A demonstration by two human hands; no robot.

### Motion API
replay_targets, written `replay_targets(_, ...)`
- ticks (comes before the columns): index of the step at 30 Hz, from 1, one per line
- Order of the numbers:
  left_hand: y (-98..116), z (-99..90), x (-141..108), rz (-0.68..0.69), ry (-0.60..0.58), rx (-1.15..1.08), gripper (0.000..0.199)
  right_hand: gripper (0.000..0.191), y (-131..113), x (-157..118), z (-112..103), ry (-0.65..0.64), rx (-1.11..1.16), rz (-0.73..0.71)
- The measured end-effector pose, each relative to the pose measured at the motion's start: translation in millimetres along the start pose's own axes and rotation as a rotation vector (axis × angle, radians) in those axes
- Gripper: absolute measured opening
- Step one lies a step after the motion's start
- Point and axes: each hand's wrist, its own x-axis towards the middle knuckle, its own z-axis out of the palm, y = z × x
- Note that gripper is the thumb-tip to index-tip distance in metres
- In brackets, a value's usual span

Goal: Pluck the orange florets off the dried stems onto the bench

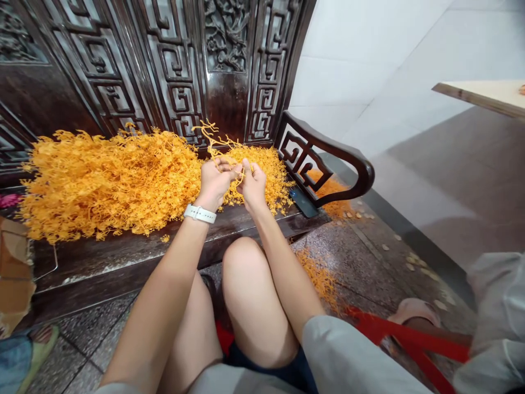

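Note:
My left hand (216, 179), with a pale watch strap on its wrist, is closed on a yellow-orange branched plastic sprig (211, 143). The thin bare branches of the sprig rise above the fingers toward the bench back. Close beside it, my right hand (253, 186) pinches the lower end of the sprig between thumb and fingers. Both hands hover over the bench seat, in front of a small pile of loose yellow-orange plastic pieces (273, 172). A bigger heap of yellow-orange plastic sprigs (110, 186) spreads to the left. The fingers partly hide where the sprig is gripped.
The dark carved wooden bench (227, 101) has a curved armrest (363, 169) at right. A phone (304, 202) lies by it. More orange pieces (318, 276) litter the floor. A cardboard box (14, 273) stands left. Parts of other people show at both lower sides.

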Motion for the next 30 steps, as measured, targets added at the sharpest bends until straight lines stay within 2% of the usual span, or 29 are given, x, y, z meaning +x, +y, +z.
replay_targets(3,6,4.5,-4,-0.217,0.044,-0.187,0.033,0.037,-8,-3,4,-0.006,0.166,0.031)
replay_targets(6,14,6.0,-8,-0.327,0.032,-0.352,0.038,0.035,-21,-6,7,-0.050,0.308,0.053)
replay_targets(9,20,2.5,-6,-0.353,0.014,-0.462,0.040,0.041,-40,-15,-1,-0.234,0.415,0.061)
replay_targets(11,22,-2.4,-2,-0.288,0.052,-0.452,0.037,0.045,-56,-25,-15,-0.461,0.447,0.062)
replay_targets(12,22,-5.6,1,-0.237,0.071,-0.401,0.035,0.048,-64,-30,-24,-0.628,0.437,0.054)
replay_targets(15,22,-17.9,9,-0.102,0.040,-0.132,0.028,0.060,-86,-33,-53,-1.268,0.233,0.091)
replay_targets(16,22,-22.4,11,-0.073,0.011,-0.048,0.028,0.062,-92,-28,-59,-1.433,0.137,0.121)
replay_targets(17,22,-26.6,12,-0.050,-0.011,0.012,0.029,0.063,-97,-19,-62,-1.496,0.073,0.137)
replay_targets(18,23,-30.3,12,-0.032,-0.022,0.051,0.030,0.062,-99,-7,-61,-1.433,0.058,0.131)
replay_targets(19,23,-33.5,13,-0.014,-0.017,0.071,0.028,0.062,-99,7,-56,-1.266,0.103,0.096)
replay_targets(21,24,-37.8,13,0.017,0.014,0.078,0.023,0.065,-91,37,-39,-0.677,0.279,0.020)
replay_targets(22,25,-39.1,13,0.032,0.034,0.077,0.020,0.064,-84,51,-29,-0.424,0.343,0.047)
replay_targets(24,25,-40.6,16,0.064,0.063,0.089,0.019,0.055,-63,69,-13,-0.045,0.411,0.142)
replay_targets(25,24,-40.9,17,0.085,0.078,0.102,0.019,0.049,-51,73,-8,0.058,0.404,0.175)
replay_targets(26,23,-41.1,20,0.111,0.092,0.121,0.019,0.045,-40,73,-4,0.102,0.374,0.190)
replay_targets(27,22,-41.2,22,0.146,0.104,0.148,0.018,0.043,-30,70,-2,0.097,0.326,0.186)
replay_targets(30,16,-41.7,29,0.270,0.124,0.273,0.016,0.049,-11,54,6,-0.034,0.134,0.101)
